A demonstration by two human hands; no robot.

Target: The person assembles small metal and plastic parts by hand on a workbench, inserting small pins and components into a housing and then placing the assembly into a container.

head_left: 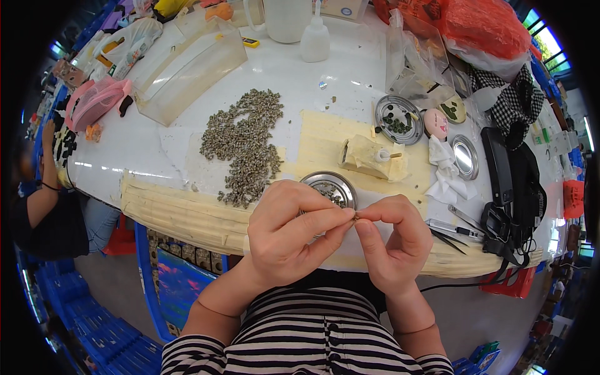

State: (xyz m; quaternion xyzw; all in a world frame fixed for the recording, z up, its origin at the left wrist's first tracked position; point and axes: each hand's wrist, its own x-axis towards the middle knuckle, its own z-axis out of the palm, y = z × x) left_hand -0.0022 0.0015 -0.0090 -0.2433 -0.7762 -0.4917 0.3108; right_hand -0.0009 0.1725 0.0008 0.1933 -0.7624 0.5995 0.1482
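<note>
Clamped in fingers of left hand [287, 232] and right hand [399, 245]: tiny part [355, 217], near metal dish [325, 175]. Left of dish: large parts heap [245, 139], apparently remaining. Finished share: unclear.

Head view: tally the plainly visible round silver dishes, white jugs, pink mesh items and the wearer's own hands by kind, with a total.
Round silver dishes: 3
White jug: 1
Pink mesh item: 1
Wearer's left hand and right hand: 2
Total: 7
</note>
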